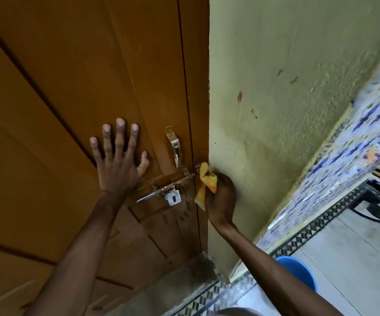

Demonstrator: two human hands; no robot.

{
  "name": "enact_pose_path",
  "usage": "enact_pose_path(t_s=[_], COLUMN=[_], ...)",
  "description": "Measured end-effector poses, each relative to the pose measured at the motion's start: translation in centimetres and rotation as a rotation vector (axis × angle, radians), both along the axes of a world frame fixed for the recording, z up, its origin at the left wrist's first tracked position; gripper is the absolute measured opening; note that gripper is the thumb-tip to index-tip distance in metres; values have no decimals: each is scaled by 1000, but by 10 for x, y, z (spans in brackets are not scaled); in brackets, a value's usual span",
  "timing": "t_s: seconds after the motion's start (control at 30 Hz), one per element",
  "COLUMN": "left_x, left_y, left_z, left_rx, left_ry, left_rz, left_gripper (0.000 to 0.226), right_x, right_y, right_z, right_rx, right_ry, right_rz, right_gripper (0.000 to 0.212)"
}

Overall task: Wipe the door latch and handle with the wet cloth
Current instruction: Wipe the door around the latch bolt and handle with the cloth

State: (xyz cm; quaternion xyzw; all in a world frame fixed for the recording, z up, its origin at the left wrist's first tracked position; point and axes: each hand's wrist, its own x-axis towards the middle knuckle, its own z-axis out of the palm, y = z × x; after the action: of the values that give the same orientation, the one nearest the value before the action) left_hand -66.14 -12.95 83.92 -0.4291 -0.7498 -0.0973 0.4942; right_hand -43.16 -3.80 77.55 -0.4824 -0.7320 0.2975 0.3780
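Observation:
A brown wooden door [70, 87] carries a shiny metal pull handle [175, 145] and, just below it, a metal sliding latch [169, 188] with a hasp plate. My left hand [118, 158] lies flat on the door with fingers spread, left of the handle. My right hand [221, 197] grips a yellow-orange cloth [206, 181] and presses it on the right end of the latch bolt, at the door's edge by the wall.
A pale green wall [275, 110] stands right of the door. A blue bucket [296, 270] sits on the tiled floor at lower right. A patterned blue-and-white tiled ledge [355, 144] and a black metal frame [378, 201] are further right.

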Motion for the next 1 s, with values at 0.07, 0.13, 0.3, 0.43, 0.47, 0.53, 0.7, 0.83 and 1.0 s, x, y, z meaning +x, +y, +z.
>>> enact_pose_path(t_s=[0.07,0.13,0.3,0.43,0.47,0.53,0.7,0.83,1.0], left_x=[-1,-1,0,-1,-2,-1,0,0,1], left_y=[0,0,1,1,1,1,-1,-1,-1], left_z=[0,-1,-1,-1,-1,-1,0,1,2], left_rx=[5,15,18,13,12,11,21,11,7], left_ry=[3,14,9,20,22,20,13,-3,-5], left_rz=[-4,-5,-14,-3,-2,-9,-30,-27,-20], left_gripper=[80,79,79,79,79,78,77,75,76], right_x=[-14,-31,-66,-71,-73,-79,-57,-43,-84], right_y=[1,-1,-11,-29,-32,-44,-31,0,-63], right_z=[1,-12,-63,-65,-64,-62,-66,-59,-53], right_rx=[71,100,290,437,438,407,570,516,361], right_ry=[28,-20,-498,-584,-541,-426,-354,-420,-178], right_rz=[46,153,254,217,212,253,504,483,398], right_gripper=[36,42,96,75,79,92,62,80,83])
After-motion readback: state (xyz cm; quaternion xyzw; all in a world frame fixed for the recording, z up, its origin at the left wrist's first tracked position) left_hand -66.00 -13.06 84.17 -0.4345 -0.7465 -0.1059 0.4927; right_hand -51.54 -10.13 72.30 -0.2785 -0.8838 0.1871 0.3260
